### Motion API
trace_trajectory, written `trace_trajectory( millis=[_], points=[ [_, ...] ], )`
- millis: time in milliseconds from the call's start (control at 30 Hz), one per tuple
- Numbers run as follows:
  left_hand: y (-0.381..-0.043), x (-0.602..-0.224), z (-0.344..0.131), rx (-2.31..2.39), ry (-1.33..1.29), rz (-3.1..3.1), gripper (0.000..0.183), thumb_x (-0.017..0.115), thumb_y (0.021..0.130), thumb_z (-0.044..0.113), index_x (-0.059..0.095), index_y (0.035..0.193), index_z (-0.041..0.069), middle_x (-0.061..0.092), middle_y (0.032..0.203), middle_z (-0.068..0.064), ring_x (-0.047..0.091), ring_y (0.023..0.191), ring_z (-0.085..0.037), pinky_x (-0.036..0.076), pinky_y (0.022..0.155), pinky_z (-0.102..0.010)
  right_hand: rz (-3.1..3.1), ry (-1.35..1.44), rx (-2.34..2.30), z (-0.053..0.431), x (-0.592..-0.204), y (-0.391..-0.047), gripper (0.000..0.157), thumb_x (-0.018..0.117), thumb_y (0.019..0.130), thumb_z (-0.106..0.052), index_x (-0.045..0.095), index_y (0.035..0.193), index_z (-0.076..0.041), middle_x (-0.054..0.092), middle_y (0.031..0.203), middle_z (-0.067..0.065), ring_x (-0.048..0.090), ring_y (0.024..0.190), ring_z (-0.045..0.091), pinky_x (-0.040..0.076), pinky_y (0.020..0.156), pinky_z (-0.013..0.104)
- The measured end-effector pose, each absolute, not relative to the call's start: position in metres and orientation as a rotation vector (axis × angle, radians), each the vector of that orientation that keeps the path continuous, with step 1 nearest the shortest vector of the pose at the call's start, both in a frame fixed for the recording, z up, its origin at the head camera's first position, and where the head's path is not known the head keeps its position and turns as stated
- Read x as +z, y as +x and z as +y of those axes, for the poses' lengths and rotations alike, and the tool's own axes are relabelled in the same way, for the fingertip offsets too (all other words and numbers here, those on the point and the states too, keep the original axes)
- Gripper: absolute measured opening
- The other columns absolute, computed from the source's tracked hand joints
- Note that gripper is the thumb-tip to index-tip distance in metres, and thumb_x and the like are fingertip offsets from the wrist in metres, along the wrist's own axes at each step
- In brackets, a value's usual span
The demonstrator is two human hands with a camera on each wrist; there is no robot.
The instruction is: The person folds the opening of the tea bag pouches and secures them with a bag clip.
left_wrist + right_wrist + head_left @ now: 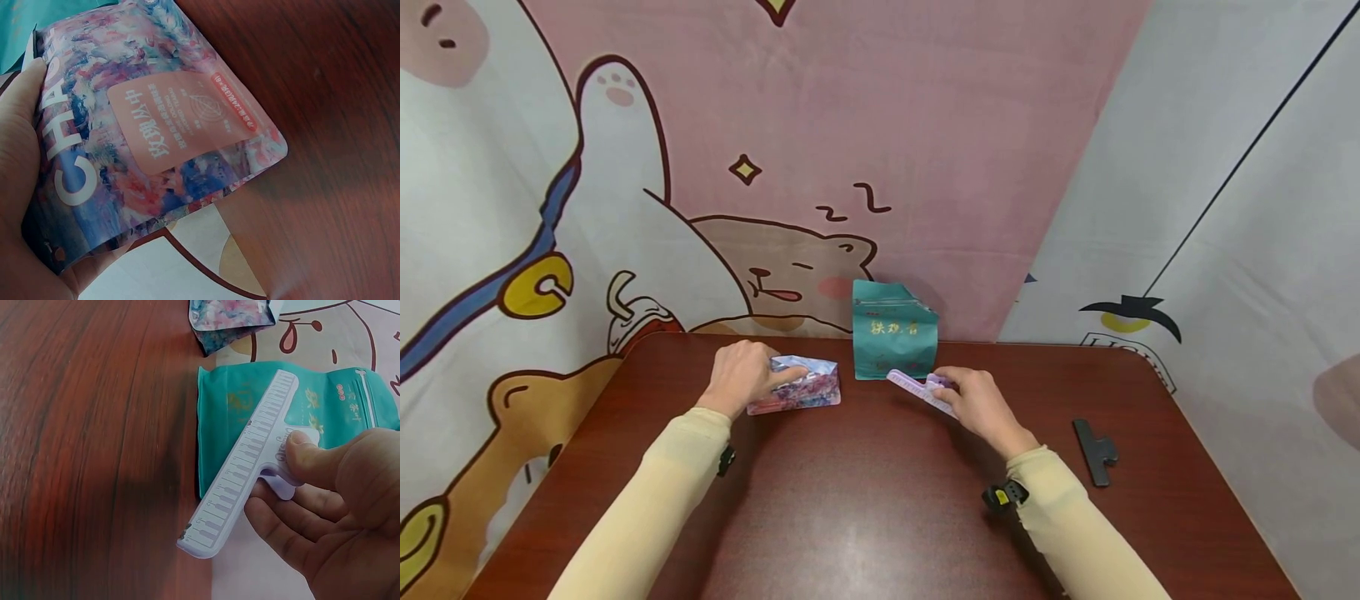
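Fingers [315, 459] of the right hand [983, 406] pinch a clip [237, 469] near a green bag [891, 342] on the desk [842, 492]; farther left, the left hand [741, 375] grips a pouch [814, 387], best held lightly, uncreased.

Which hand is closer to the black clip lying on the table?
Right. The right hand, holding the purple clip, is left of the black clip; the left hand is much farther left, past the green bag, gripping the colorful bag.

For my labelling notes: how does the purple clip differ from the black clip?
The purple clip is held in the right hand; the black clip lies on the table. The purple clip shows a piano-key pattern; the black clip looks plain. Both have a straight bar.
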State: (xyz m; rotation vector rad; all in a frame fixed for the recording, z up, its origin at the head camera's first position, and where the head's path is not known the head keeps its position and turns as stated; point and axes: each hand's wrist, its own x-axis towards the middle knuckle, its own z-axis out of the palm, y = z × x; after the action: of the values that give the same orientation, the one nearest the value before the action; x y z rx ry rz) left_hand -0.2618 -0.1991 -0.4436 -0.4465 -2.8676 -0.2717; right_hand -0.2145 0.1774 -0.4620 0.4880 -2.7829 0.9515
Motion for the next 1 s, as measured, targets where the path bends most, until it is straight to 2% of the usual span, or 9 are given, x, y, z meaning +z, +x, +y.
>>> trace_trajectory(
  millis=[533, 767, 833, 1000],
  points=[
    [-0.262, -0.445, -0.199, -0.270, -0.436, -2.860, 0.071, 0.073, 0.083, 0.070, 0.048, 0.043, 0.017, 0.021, 0.046, 0.008, 0.020, 0.049, -0.010, 0.017, 0.045, -0.029, -2.804, 0.501, 0.942, 0.159, -0.459, -0.221, 0.024, 0.077, 0.092, -0.009, 0.076, 0.116, -0.003, 0.076, 0.107, 0.012, 0.067, 0.085, 0.021, 0.057, 0.077, 0.041],
    [-0.262, -0.445, -0.198, -0.262, -0.423, -2.877, 0.065, 0.074, 0.083, 0.070, 0.067, 0.052, 0.013, 0.026, 0.045, 0.006, 0.023, 0.047, -0.011, 0.019, 0.045, -0.028, -2.777, 0.511, 0.956, 0.154, -0.456, -0.222, 0.021, 0.077, 0.092, -0.007, 0.078, 0.113, -0.006, 0.077, 0.101, 0.010, 0.063, 0.076, 0.018, 0.054, 0.068, 0.034],
    [-0.262, -0.445, -0.198, -0.262, -0.422, -2.878, 0.065, 0.074, 0.083, 0.070, 0.065, 0.051, 0.014, 0.026, 0.045, 0.006, 0.023, 0.047, -0.011, 0.019, 0.045, -0.029, -2.765, 0.516, 0.954, 0.153, -0.455, -0.223, 0.019, 0.077, 0.092, -0.007, 0.079, 0.111, -0.008, 0.077, 0.099, 0.009, 0.063, 0.075, 0.017, 0.053, 0.066, 0.032],
    [-0.261, -0.444, -0.198, -0.259, -0.431, -2.870, 0.070, 0.074, 0.083, 0.069, 0.049, 0.044, 0.017, 0.023, 0.045, 0.007, 0.021, 0.047, -0.010, 0.018, 0.045, -0.029, -2.732, 0.537, 0.935, 0.150, -0.456, -0.225, 0.017, 0.078, 0.091, -0.006, 0.080, 0.107, -0.010, 0.077, 0.093, 0.007, 0.061, 0.072, 0.016, 0.051, 0.065, 0.032]
  ],
)
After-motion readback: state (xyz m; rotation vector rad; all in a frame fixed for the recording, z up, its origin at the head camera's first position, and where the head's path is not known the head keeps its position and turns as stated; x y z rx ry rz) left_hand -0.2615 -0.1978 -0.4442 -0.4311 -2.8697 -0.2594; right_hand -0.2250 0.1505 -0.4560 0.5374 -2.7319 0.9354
